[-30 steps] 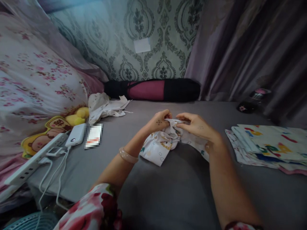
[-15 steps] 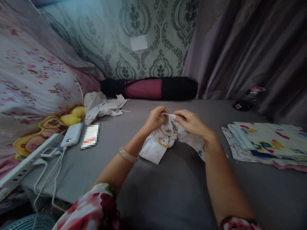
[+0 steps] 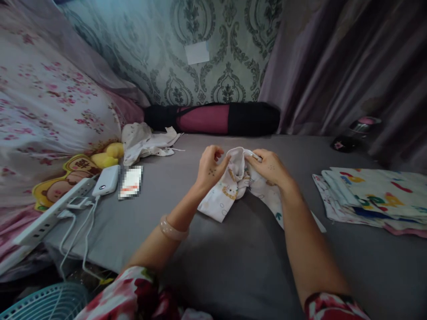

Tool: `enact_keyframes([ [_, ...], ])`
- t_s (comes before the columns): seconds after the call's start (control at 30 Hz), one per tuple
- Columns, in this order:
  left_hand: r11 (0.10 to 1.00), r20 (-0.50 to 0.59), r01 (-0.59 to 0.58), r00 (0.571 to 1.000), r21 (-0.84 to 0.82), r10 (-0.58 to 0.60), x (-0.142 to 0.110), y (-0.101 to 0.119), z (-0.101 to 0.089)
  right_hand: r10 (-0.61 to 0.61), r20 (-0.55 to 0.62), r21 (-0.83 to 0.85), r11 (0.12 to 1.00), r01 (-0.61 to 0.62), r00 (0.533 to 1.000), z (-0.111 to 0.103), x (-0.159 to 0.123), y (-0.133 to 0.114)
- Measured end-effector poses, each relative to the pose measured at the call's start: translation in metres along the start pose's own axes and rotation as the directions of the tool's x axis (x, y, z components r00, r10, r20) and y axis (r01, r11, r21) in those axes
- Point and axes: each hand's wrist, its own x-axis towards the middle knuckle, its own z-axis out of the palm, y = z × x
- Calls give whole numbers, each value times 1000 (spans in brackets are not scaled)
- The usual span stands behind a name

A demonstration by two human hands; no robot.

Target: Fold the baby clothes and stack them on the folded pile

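Note:
A small white baby garment (image 3: 230, 192) with a lion print lies bunched on the grey bed surface, its rimmed opening raised between my hands. My left hand (image 3: 211, 166) is at the left side of that opening, fingers curled and thumb against the edge. My right hand (image 3: 269, 166) pinches the cloth on the right side of the opening between thumb and fingers. One part of the garment spreads toward the lower left; another runs beneath my right forearm, which partly hides it.
A folded cloth stack (image 3: 376, 191) lies right, with a dark jar (image 3: 345, 141) behind. At left are crumpled white clothing (image 3: 147, 144), a power bank (image 3: 107, 180), a power strip (image 3: 56, 211) with cables, and a yellow plush (image 3: 55, 189). A long black-and-maroon bag (image 3: 207, 119) lies against the wall.
The garment's opening is now spread wider and faces up. My left hand has moved slightly left, away from my right, its fingers lifted. The view has shifted a little.

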Motion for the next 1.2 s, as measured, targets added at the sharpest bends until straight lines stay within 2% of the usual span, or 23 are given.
enact_keyframes([
  [0.1, 999, 121, 44, 992, 5, -45, -26, 8, 2, 46, -59, -19, 999, -47, 997, 4, 1, 2],
  [0.27, 992, 269, 28, 961, 120, -59, -62, 10, 22, 119, -118, -6, 993, -121, 986, 4, 1, 1],
  [0.37, 983, 304, 39, 948, 182, -94, -70, 6, 31, 126, -137, 13, 992, -126, 983, 1, 1, 0],
  [0.47, 985, 335, 61, 935, 164, -114, -68, 2, 31, 118, -157, 35, 993, -114, 981, -1, 1, 1],
  [0.57, 983, 458, 183, 873, 7, -165, -61, -5, 24, 122, -168, 59, 992, -113, 978, -3, 1, 5],
  [0.63, 938, 548, 321, 812, -129, -202, -57, -12, 18, 119, -174, 75, 991, -108, 978, -4, 1, 8],
  [0.7, 869, 589, 436, 775, -234, -230, -52, -19, 10, 121, -174, 91, 990, -106, 977, -6, 1, 11],
  [0.8, 789, 555, 519, 782, -328, -283, -42, -27, -3, 129, -160, 105, 988, -113, 979, -8, 1, 15],
  [0.93, 711, 436, 596, 789, -374, -432, -25, -31, -22, 126, -143, 109, 988, -111, 982, -7, 0, 21],
  [1.03, 635, 369, 658, 753, -403, -545, -12, -33, -35, 129, -134, 129, 985, -112, 983, -3, 0, 25],
  [1.2, 508, 357, 746, 657, -430, -663, 5, -35, -59, 119, -100, 146, 984, -104, 988, 4, -2, 25],
])
